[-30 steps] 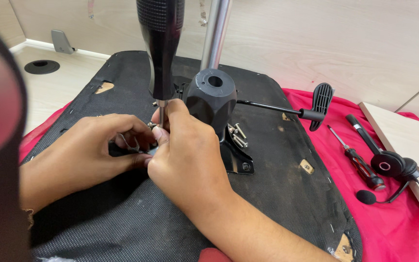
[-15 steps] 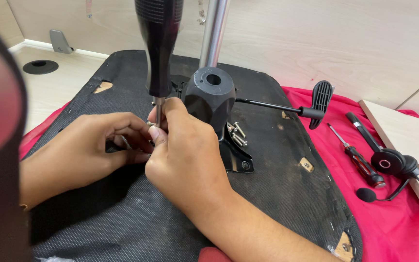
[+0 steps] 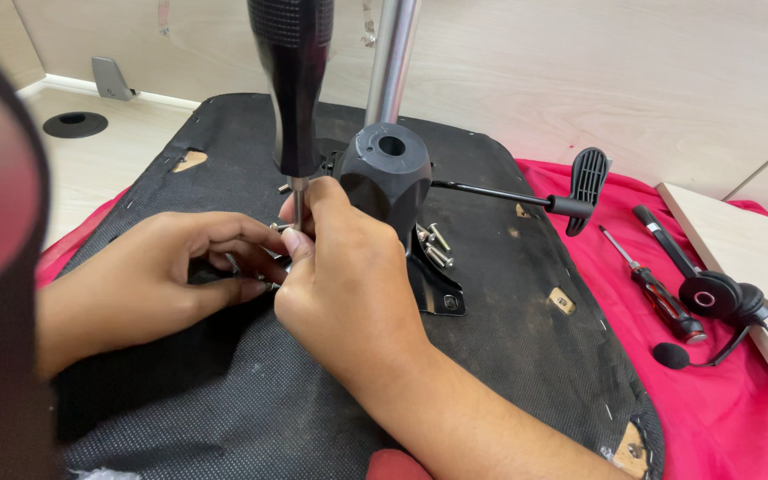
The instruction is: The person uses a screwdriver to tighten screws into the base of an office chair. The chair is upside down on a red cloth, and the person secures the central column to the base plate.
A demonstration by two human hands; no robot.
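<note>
- The right hand pinches its thumb and forefinger together on the bare metal shank of a screwdriver that stands upright, its tip down at the seat underside.
- The left hand curls its fingers beside that tip; they look closed on a small screw, though the right hand hides most of it, so I cannot tell for certain.
- The screwdriver looks stiff and top-heavy, with a thick black textured handle well above the fingers; in my judgement the handle gives the surer hold, since the thin shank is smooth and may slip.
- The screw, if it is one, would be tiny, hard and easy to drop.
- Just beside the right hand stands the chair mechanism, one black moulded housing with a chrome column and a paddle lever.
- Loose bolts lie near its base: about four, not all distinct.
- All this sits on one upturned black seat pan on a red cloth.
- To the right lie two more screwdrivers and one headset.
</note>
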